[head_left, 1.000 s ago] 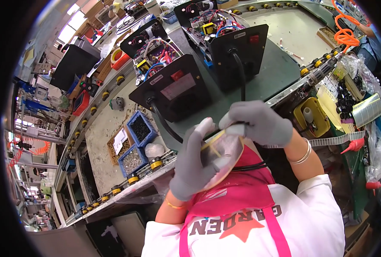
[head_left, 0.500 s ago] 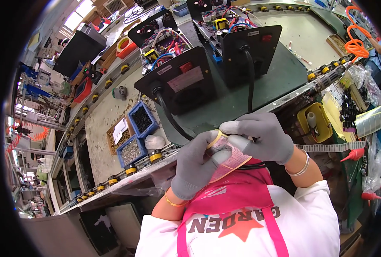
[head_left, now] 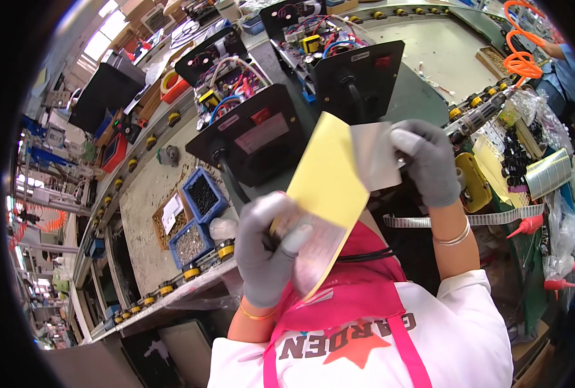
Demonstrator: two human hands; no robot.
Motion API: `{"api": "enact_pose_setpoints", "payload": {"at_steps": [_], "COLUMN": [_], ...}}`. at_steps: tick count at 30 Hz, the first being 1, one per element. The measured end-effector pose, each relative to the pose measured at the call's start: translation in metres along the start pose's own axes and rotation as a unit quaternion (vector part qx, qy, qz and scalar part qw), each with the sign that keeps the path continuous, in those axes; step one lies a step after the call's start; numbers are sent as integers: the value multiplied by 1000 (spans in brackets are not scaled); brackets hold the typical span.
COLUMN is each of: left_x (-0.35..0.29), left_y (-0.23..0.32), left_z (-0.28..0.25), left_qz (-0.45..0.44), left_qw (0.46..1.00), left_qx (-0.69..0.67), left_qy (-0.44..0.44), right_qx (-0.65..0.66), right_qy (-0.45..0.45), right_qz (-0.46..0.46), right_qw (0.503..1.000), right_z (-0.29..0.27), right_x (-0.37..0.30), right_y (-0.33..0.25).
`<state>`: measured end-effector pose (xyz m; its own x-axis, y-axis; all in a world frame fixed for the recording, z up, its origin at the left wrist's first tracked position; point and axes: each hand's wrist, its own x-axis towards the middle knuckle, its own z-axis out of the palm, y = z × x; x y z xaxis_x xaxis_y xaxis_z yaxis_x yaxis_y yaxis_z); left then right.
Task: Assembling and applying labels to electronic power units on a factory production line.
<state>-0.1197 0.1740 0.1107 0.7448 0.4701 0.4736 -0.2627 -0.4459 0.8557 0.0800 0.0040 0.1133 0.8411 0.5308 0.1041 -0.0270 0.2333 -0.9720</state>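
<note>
My left hand (head_left: 265, 252), in a grey glove, pinches the lower part of a yellow backing sheet (head_left: 326, 171). The lower half of that sheet carries a pale printed label layer under my thumb. A greyish, see-through label (head_left: 374, 156) lifts off the sheet's upper right edge. Its free side is pinched between the thumb and fingers of my gloved right hand (head_left: 428, 161). Just beyond the sheet stand two units with black panels, a nearer left one (head_left: 252, 132) and a right one (head_left: 365, 81), both showing bare wiring and circuit parts.
Blue bins hold black pieces (head_left: 204, 194) and small metal parts (head_left: 190, 246) at left. A roller rail (head_left: 226, 249) runs along the bench edge. To the right lie a yellow container (head_left: 473, 184), a silver label roll (head_left: 548, 173) and a red-tipped bottle (head_left: 526, 226). An orange coiled hose (head_left: 521, 63) hangs at far right.
The sheet, bent between both hands before, is now unfolded and tilted upright. My right hand has moved right and away with the label's edge, while my left has shifted slightly left.
</note>
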Motion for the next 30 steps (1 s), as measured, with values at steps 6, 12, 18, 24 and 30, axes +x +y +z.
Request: {"api": "enact_pose_setpoints", "payload": {"at_steps": [6,12,18,24,30], "left_x": [15,26,33,29,18], "left_y": [-1,-12,-11,-5,-18], "left_z": [22,25,36,51,44], "left_qz": [-39,30,32,-64,-105], "left_qw": [981,974,944,952,946], "left_qx": [12,38,115,175,185], "left_qy": [-191,-222,-308,-242,-246], "right_qx": [-408,-400,17,-17,-84], "right_qy": [15,-3,-112,-92,-12], "right_qz": [-423,-393,119,-43,-69], "right_qw": [809,828,986,995,994], "right_z": [36,25,2,-21,-59], "right_x": [-19,-22,-13,9,76], "right_y": [-22,-23,4,23,24]}}
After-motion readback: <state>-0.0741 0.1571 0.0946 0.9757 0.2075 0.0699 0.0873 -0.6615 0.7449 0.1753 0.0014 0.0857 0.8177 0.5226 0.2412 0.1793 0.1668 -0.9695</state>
